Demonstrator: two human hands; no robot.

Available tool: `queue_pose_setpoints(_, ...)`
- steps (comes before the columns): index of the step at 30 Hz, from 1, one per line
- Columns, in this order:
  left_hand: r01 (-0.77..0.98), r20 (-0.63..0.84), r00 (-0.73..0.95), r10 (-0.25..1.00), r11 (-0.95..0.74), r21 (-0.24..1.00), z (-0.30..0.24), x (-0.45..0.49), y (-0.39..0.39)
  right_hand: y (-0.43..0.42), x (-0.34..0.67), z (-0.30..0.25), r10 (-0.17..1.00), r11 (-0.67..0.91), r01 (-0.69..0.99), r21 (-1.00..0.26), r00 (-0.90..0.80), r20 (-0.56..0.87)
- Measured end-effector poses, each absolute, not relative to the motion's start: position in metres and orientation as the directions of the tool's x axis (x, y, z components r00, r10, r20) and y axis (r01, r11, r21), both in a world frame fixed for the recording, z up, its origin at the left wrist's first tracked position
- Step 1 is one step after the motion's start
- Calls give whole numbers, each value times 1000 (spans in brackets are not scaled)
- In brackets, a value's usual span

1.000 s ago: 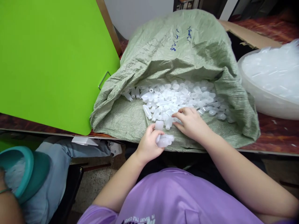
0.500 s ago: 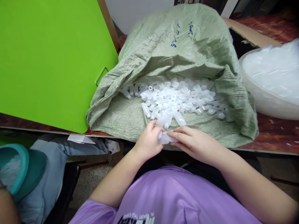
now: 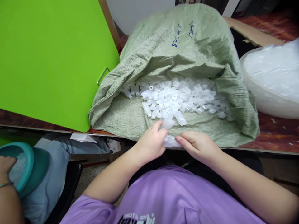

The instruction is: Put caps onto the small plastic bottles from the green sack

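Observation:
At the table's front edge, my left hand [image 3: 152, 140] is closed on translucent white plastic pieces [image 3: 171, 142]. One piece [image 3: 167, 123] sticks out above its thumb and index finger. My right hand [image 3: 201, 144] pinches the other end of the held pieces between thumb and fingers. Just beyond the hands, a heap of similar tapered, tube-like white pieces [image 3: 174, 96] spills out of a pale green woven sack [image 3: 187, 46] lying on its side. Some of the loose pieces show a hollow round end. How many are in my hands is hidden by my fingers.
A bright green panel [image 3: 51, 59] with a metal handle stands on the left. On the right, a large whitish tub [image 3: 261, 96] is piled with clear pieces, beside a cardboard box [image 3: 254, 32]. At lower left, another person's hand [image 3: 7, 165] reaches into a teal bucket [image 3: 31, 168].
My right fingers have curled in more, into a tighter pinch on the pieces. The piece above my left thumb has tilted rightward. The other person's hand has come into view over the bucket.

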State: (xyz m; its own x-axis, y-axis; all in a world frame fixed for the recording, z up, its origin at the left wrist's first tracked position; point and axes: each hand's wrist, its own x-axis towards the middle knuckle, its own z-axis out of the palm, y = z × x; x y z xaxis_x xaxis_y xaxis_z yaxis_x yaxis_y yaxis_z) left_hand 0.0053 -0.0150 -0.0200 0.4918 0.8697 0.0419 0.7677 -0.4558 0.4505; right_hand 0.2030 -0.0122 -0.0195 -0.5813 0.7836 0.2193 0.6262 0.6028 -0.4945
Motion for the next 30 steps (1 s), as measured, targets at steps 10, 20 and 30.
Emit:
queue_pose_setpoints(10,783,13,486,874,-442,438,-21,6,-16,-26,209,-28,827,534,640,-553,-531,184)
queue_pose_setpoints(20,780,52,494,868,-469,415,-19,7,-23,-29,204,-28,817,537,593,-600,-542,196)
queue_pose_setpoints(30,771,102,518,850,-515,375,-40,3,-23,-39,186,-39,917,95,511,-854,-379,-124)
